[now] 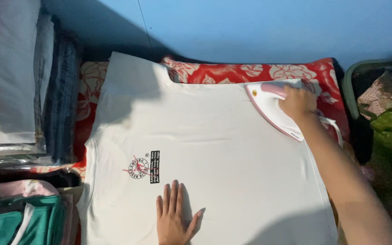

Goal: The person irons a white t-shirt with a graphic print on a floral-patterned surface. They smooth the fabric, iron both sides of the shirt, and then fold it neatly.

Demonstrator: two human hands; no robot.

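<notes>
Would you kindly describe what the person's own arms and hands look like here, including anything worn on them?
Both hands are bare: no gloves, rings, watch or bracelet show. The left hand is seen only to the wrist, where the picture's edge cuts it off. The right hand leads into a bare forearm with no sleeve showing as far as the lower edge. No markings show on either one.

White T-shirt (214,149) lies flat; pink-white iron (271,106) rests on its far edge.

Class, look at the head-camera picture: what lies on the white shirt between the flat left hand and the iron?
In the head view, only bare white shirt lies between the left hand and the iron, gripped by the right hand.
</notes>
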